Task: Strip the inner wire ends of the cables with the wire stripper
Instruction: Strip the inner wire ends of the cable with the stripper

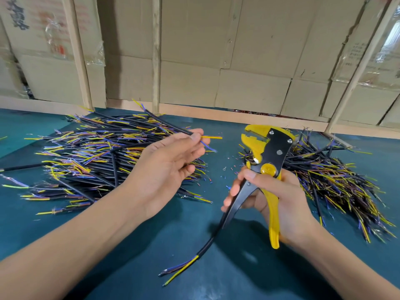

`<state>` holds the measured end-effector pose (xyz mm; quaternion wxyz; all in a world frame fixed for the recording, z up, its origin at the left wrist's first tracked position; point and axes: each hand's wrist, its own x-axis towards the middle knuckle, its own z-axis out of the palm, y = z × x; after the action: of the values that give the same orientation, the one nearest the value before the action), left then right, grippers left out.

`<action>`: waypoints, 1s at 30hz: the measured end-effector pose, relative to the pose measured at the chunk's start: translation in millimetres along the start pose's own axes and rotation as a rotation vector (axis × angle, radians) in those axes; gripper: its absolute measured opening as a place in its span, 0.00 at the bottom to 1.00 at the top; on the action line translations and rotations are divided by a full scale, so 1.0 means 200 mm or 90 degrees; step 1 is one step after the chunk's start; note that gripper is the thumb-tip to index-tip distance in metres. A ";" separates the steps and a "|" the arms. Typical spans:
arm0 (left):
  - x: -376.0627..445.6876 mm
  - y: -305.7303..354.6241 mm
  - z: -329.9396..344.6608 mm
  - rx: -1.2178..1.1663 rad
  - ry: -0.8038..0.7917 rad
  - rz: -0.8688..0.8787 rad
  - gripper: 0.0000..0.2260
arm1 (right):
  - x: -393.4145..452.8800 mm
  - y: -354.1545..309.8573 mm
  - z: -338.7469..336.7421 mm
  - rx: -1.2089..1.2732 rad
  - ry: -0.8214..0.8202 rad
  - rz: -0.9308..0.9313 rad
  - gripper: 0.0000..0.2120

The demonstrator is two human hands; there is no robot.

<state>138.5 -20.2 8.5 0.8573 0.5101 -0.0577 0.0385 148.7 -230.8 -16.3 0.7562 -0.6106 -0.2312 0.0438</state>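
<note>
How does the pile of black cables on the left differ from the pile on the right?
The left pile of black cables looks larger and lies mostly sideways; the right pile of black cables looks smaller and fans toward the near right. The left hand reaches over the left pile; the right pile lies behind the right hand. Both show yellow and blue inner wires.

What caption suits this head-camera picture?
Left hand pinches a cable; right hand grips the wire stripper.

We have one head-worn wide-angle view, looking forward and down from close above the teal tabletop (151, 245). It faces a cardboard-lined wall (216, 61) at the table's far edge, with both forearms reaching in from the bottom corners.
</note>
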 end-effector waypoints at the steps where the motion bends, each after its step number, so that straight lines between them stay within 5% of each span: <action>1: 0.00 0.00 0.00 -0.028 -0.003 -0.002 0.12 | 0.00 0.00 0.00 -0.010 -0.006 -0.004 0.09; 12: -0.02 -0.03 0.05 -0.075 0.000 0.118 0.08 | -0.03 0.01 0.05 -0.068 -0.050 0.013 0.08; 30: -0.01 -0.05 0.03 0.114 0.051 0.226 0.11 | -0.02 0.00 0.05 -0.046 -0.048 0.056 0.10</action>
<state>136.8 -30.6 2.3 0.7901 0.5639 -0.1089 0.2142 140.4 -223.0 -16.1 0.7216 -0.6451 -0.2340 0.0919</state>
